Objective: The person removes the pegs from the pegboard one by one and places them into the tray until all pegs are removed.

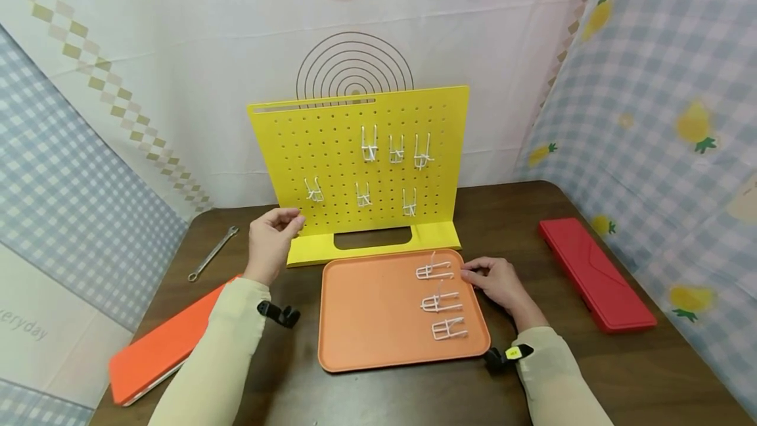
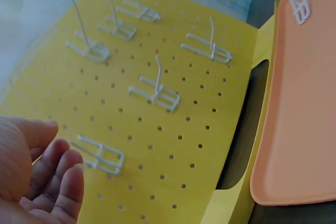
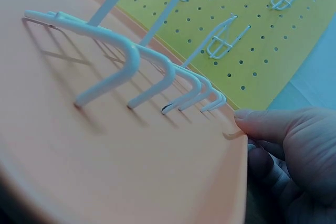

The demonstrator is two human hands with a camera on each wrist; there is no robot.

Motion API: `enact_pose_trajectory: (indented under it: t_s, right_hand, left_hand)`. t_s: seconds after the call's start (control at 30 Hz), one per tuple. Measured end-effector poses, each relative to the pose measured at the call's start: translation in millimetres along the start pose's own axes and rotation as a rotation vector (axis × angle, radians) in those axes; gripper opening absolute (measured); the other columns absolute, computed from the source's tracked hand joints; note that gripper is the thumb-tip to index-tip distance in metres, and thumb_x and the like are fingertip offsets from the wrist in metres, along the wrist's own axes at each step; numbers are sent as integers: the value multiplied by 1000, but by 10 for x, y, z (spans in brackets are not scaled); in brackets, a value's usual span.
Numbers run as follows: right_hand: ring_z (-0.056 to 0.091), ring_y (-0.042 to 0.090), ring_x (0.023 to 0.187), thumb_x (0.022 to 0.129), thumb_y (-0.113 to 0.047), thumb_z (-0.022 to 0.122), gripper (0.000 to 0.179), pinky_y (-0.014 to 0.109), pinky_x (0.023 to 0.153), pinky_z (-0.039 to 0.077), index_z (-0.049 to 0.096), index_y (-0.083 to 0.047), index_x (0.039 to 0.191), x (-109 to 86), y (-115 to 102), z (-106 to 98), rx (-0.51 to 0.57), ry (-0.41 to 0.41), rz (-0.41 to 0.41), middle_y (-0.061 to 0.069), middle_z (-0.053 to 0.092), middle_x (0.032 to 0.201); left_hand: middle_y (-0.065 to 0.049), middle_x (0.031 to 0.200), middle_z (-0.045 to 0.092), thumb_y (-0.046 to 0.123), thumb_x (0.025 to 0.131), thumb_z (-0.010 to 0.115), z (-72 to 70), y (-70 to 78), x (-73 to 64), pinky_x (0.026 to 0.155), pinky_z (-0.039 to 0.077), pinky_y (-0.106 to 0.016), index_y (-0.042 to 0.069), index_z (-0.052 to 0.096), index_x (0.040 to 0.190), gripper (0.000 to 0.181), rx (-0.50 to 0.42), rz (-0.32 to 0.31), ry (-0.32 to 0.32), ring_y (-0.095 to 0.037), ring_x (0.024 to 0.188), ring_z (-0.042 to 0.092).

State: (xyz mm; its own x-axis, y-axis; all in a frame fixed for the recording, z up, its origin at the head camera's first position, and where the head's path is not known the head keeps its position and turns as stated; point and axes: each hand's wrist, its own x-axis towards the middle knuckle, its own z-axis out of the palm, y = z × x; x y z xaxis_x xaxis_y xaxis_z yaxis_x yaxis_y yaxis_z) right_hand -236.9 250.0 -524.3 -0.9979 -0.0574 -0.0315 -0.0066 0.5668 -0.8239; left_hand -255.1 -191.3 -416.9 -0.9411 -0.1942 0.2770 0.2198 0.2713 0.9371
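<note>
A yellow pegboard (image 1: 355, 156) stands upright on its base, with several white wire hooks hung in its holes. Just off its lower left corner is my left hand (image 1: 273, 242), fingers loosely bent and nothing between them. The nearest hook (image 2: 102, 156) hangs beside those fingertips in the left wrist view. In front of the board lies an orange tray (image 1: 378, 314). My right hand (image 1: 497, 279) pinches its right rim, the thumb (image 3: 262, 121) on top and the other fingers against the outside. Three white hooks lie in a column along the tray's right side, the top hook (image 1: 434, 271) closest to that hand.
A wrench (image 1: 213, 254) lies at the left back of the brown table (image 1: 290, 373). An orange-red flat case (image 1: 168, 340) is partly under my left forearm. To the right rests a red case (image 1: 594, 275). Patterned cloth hangs behind and on both sides.
</note>
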Motion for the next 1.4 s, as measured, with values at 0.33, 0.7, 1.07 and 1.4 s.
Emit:
enact_pose_trajectory:
  t_s: [0.33,0.7,1.07,1.4]
  right_hand:
    - [61,18,86,87,-30,73,25,31,70,51,74,-12,104,-15,18,3,-8,2,1,6,70,100]
    - [61,17,80,85,-28,75,23,30,66,51,75,-11,102,-25,5,22,20,10,-12,5,70,96]
    - [60,17,81,86,-29,74,23,32,68,50,75,-12,102,-35,39,28,-4,9,-6,5,70,96]
    - [61,17,83,85,-29,75,23,31,69,50,75,-12,101,-7,17,23,-9,19,-16,5,70,98]
  left_hand:
    - [-3,90,64,11,84,75,190,-134,350,69,53,-27,-5,67,111,32,-195,-120,78,-12,77,61]
    - [-4,94,67,10,83,76,347,-136,425,66,53,-23,-2,68,112,32,-305,-149,42,-14,81,64]
    - [-11,107,67,16,87,72,351,-145,397,76,55,-28,3,69,117,32,-322,-214,34,-15,88,66]
    - [-12,105,69,18,86,74,338,-152,435,75,54,-25,4,70,115,33,-327,-194,59,-15,88,66]
